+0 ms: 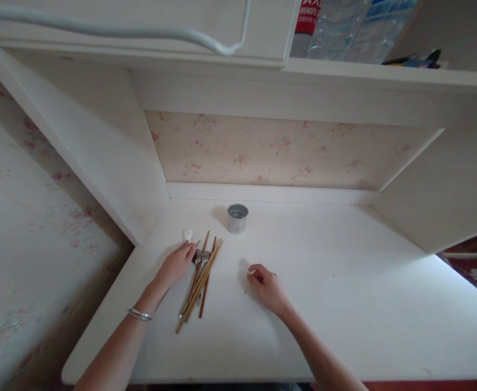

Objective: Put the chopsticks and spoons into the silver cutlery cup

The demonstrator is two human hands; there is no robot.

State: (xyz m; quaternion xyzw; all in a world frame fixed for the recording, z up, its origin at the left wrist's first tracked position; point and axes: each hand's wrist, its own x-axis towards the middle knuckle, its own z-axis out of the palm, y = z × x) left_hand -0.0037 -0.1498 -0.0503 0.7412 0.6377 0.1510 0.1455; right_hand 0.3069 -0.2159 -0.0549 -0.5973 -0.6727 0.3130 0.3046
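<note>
At the chopsticks (200,281), left hand (177,265) open; right hand (268,287) curled nearby.

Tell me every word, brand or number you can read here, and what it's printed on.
"NONGFU" (first letter unsure, end cut off): white print on the red label of a bottle on the upper shelf. The white characters above it are cropped by the picture edge.
Blue-and-white bottle labels beside it: too blurred to read.
Metal cup, chopsticks, desk: no text visible.
</note>
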